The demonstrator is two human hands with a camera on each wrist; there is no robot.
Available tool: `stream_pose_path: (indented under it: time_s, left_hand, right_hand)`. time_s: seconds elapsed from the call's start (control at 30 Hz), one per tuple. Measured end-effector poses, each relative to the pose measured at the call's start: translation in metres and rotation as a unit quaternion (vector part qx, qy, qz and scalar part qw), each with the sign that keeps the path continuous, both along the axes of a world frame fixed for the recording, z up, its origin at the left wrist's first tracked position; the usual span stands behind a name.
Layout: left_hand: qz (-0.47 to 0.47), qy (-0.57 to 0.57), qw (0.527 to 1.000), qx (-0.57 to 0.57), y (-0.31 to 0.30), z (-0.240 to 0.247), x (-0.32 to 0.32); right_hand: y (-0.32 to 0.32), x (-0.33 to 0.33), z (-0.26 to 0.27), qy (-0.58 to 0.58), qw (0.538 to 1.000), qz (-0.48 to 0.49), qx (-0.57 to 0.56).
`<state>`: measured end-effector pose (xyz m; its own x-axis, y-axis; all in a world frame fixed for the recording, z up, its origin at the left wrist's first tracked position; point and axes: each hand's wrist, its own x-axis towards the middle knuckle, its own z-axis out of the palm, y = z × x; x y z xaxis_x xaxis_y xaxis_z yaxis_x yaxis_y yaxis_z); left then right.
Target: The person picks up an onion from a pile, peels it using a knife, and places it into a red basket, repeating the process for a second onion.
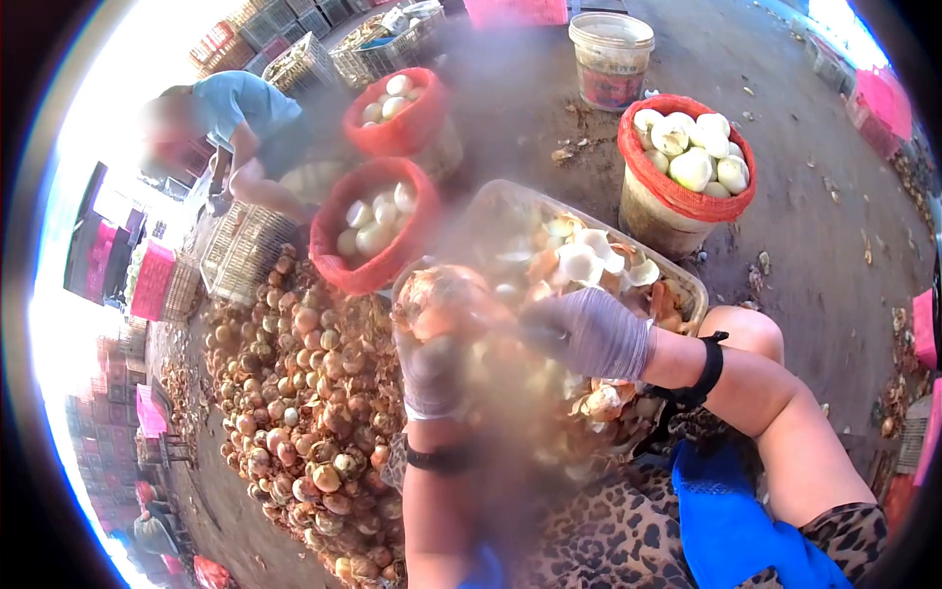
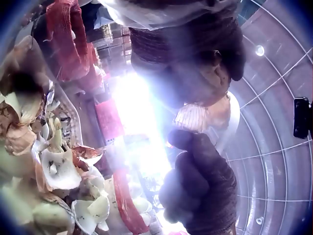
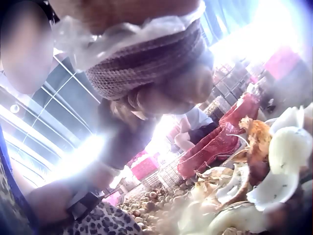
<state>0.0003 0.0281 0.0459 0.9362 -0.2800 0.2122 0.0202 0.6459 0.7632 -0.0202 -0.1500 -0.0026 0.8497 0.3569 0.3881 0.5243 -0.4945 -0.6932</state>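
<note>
Both hands wear knitted gloves and meet over a tub (image 1: 699,299) of onion skins and white onion layers (image 1: 579,263). My left hand (image 1: 432,378) grips a brown-skinned onion (image 1: 442,294), blurred in the head view. Seen from the left wrist, the same onion (image 2: 217,115) shows brown skin and a white side below the left hand (image 2: 188,63). The right hand (image 1: 594,329) is close to it, fingers curled and fingertips right at its lower edge. From the left wrist, that right hand (image 2: 200,183) appears dark against glare; I cannot tell what it holds.
A heap of unpeeled onions (image 1: 314,393) lies on the floor at left. Red-mesh-lined buckets (image 1: 329,240) (image 1: 677,201) hold peeled white onions. A lidded bucket (image 1: 613,59) stands farther back. Another person (image 1: 240,113) bends beside a plastic crate (image 1: 245,255).
</note>
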Motion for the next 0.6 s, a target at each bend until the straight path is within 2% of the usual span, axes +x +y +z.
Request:
stream_pose_path:
  time_s: [0.1,0.17,0.23,0.33,0.43,0.47,0.5,0.53,0.6]
  left_hand:
    - [0.003,-0.016,0.999,0.047,0.016,-0.016,0.001]
    - [0.05,-0.041,0.992,0.108,0.026,-0.032,0.003]
    - [0.138,-0.057,0.975,0.165,0.029,-0.04,0.004]
    - [0.08,-0.022,0.975,0.205,0.029,-0.034,-0.003]
    - [-0.043,0.127,0.99,0.038,0.013,-0.028,-0.021]
    - [-0.097,0.082,0.992,0.02,0.011,-0.034,-0.019]
    - [-0.131,0.106,0.979,-0.115,0.007,-0.039,-0.022]
    - [-0.17,0.133,0.945,-0.245,0.002,-0.044,-0.025]
    - [-0.186,0.152,0.92,-0.308,-0.001,-0.051,-0.027]
  right_hand:
    - [0.002,-0.005,-0.002,0.01,1.0,-0.003,-0.025]
    - [0.002,-0.009,-0.003,0.001,0.998,-0.016,-0.063]
    - [0.0,-0.009,-0.004,-0.024,0.993,-0.04,-0.11]
    - [-0.004,-0.007,0.001,-0.037,0.983,-0.07,-0.166]
    - [-0.004,0.0,-0.007,-0.043,0.98,-0.026,-0.192]
    - [-0.004,0.0,-0.007,-0.045,0.978,-0.031,-0.2]
    - [-0.005,0.0,-0.004,-0.048,0.976,-0.035,-0.208]
    - [-0.005,-0.001,-0.002,-0.049,0.974,-0.043,-0.215]
    - [-0.004,0.001,0.003,-0.04,0.969,-0.047,-0.238]
